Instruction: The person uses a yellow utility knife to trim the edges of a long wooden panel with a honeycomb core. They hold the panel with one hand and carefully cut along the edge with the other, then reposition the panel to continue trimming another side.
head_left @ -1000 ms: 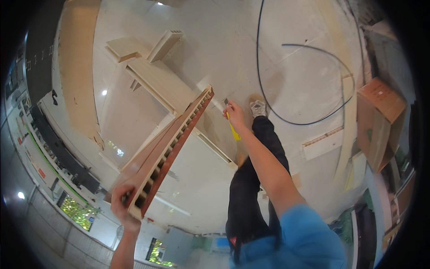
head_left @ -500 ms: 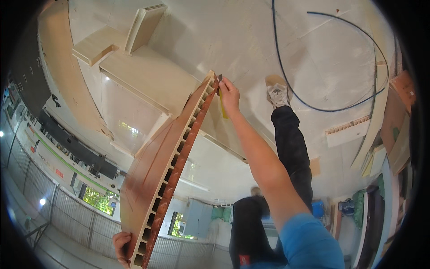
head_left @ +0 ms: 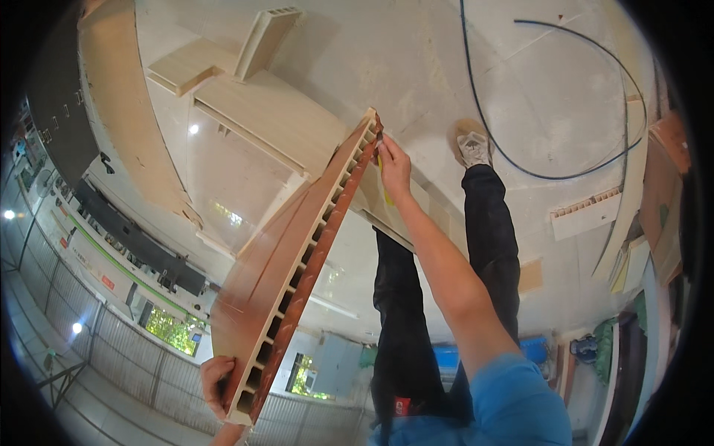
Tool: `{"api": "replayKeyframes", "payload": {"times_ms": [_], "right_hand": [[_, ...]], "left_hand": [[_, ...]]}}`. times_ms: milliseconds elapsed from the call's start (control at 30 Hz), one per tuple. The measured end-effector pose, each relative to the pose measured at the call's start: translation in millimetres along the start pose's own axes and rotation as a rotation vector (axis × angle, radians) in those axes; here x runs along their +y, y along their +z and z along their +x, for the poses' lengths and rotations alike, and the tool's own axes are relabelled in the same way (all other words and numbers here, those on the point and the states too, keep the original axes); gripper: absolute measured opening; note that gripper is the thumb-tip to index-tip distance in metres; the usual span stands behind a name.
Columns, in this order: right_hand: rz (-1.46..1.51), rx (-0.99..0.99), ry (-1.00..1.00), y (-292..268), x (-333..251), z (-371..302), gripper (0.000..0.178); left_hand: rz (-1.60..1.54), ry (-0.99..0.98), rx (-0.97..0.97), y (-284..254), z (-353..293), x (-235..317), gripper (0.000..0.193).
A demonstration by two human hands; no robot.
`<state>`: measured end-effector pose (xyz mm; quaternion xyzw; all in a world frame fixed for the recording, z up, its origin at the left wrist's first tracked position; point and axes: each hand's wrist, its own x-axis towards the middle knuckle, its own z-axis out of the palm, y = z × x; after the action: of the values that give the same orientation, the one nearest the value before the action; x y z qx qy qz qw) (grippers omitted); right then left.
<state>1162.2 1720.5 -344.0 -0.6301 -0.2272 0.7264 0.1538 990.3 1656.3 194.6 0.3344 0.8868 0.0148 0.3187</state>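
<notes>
A long hollow-core panel (head_left: 277,260) with a reddish-brown face stands tilted in front of me, its row of square openings showing along the edge. My left hand (head_left: 217,385) grips the near end of this panel, fingers curled over its side. At the far end, my right hand (head_left: 396,167) is closed around a yellow-handled cutter (head_left: 387,186). Its tip is against the brown film (head_left: 377,128) at the panel's edge, where the film looks ragged; fingers partly hide the tool.
Beige hollow panel pieces (head_left: 260,119) lie beyond the brown panel, one standing upright. A black cable (head_left: 550,177) loops over the floor at the right. A cut panel strip (head_left: 584,217) lies near it. Boards (head_left: 658,201) lean along the right side.
The panel and both hands appear slightly farther right in the picture, partly because the view has shifted. My right hand stays by the panel's far end with the cutter. My left leg shows more.
</notes>
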Motion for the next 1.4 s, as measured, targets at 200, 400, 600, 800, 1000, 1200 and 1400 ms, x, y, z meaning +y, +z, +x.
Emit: {"api": "replayKeyframes", "payload": {"times_ms": [200,400,600,800,1000,1200,1400], "right_hand": [[-0.041,0.065,-0.193,17.1,-28.3,-44.7,0.036],[0.125,0.042,-0.114,33.4,-61.7,-119.4,0.035],[0.102,-0.024,-0.261,45.7,-103.0,-201.2,0.034],[0.076,-0.005,-0.291,61.6,-144.2,-279.5,0.033],[-0.019,0.007,-0.481,77.4,-196.2,-351.3,0.029],[-0.012,-0.019,-0.584,88.9,-234.3,-410.9,0.045],[0.012,-0.285,-0.709,70.8,-246.2,-433.5,0.034]], "left_hand": [[-0.174,0.071,0.086,18.3,10.2,4.6,0.053],[-0.250,0.041,0.055,16.5,14.6,0.7,0.053],[-0.313,0.169,0.109,20.0,18.6,-1.7,0.047],[-0.279,0.179,0.166,19.5,18.9,10.7,0.046],[-0.202,0.207,0.168,17.6,17.4,16.0,0.048],[-0.214,0.166,0.150,20.9,17.7,8.0,0.049],[-0.091,0.281,0.156,22.2,19.6,-5.6,0.041]]}}
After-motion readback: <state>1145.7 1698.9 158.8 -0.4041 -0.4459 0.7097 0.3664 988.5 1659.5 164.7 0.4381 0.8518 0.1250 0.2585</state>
